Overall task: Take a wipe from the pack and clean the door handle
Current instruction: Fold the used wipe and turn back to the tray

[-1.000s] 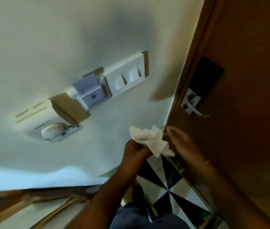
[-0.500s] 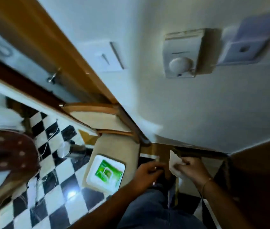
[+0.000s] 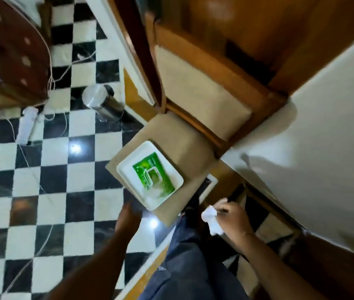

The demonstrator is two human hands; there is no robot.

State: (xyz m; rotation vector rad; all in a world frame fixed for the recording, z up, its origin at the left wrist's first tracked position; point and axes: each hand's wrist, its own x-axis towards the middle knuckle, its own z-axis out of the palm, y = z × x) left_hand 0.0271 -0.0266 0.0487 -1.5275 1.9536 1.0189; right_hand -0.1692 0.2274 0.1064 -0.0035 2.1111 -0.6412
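A green wipe pack (image 3: 153, 173) lies on a white square tray (image 3: 128, 176) on the beige seat of a wooden chair (image 3: 184, 139). My right hand (image 3: 232, 216) grips a crumpled white wipe (image 3: 210, 219) to the right of the chair's front corner. My left hand (image 3: 129, 215) hangs empty just below the tray's near corner, its fingers blurred. The door handle is out of view.
A checkered black-and-white floor (image 3: 52, 191) spreads to the left, with white cables and a power strip (image 3: 25, 124). A metal bin (image 3: 104, 102) stands beside the chair. A white wall (image 3: 323, 148) runs on the right. My jeans-clad leg (image 3: 193, 267) is below.
The view has swung from the door and wall down to the chair and floor. The wipe passed from my left hand to my right, and my left hand moved away toward the tray.
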